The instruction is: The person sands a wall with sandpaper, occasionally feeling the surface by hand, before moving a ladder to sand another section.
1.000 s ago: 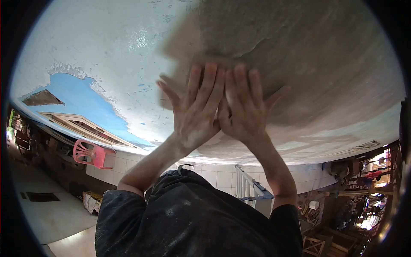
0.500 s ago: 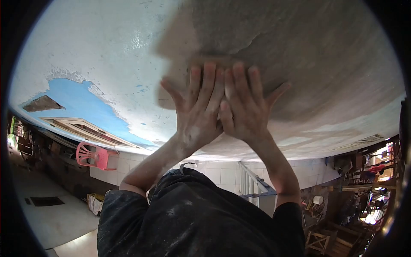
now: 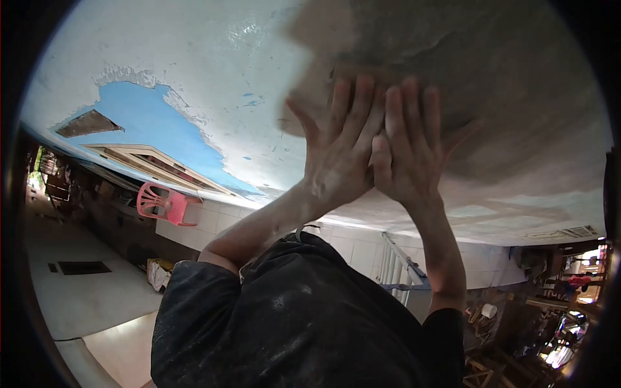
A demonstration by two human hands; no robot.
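My left hand (image 3: 343, 149) is raised with its back toward me, fingers stretched out and the little finger spread outward. Beside it, my right hand (image 3: 414, 145) lies flat too, its thumb folded inward near the left hand. Both face a pale, worn painted surface (image 3: 213, 71), darkened by shadow around them. A blurred brownish edge (image 3: 369, 68) shows at the fingertips; whether it is a flat object or part of the surface I cannot tell. The palms are hidden. A bare blue patch (image 3: 152, 113) with flaking edges lies to the left.
A pink plastic chair (image 3: 169, 204) stands at the left near white tiles (image 3: 210, 223). A light metal ladder (image 3: 396, 265) is behind my right arm. Wooden furniture (image 3: 485, 375) and clutter fill the lower right. A vent-like grille (image 3: 569, 233) is at the right.
Both hands have shifted right in the view, still side by side and flat. The chair, blue patch and ladder also appear farther right as the view has moved.
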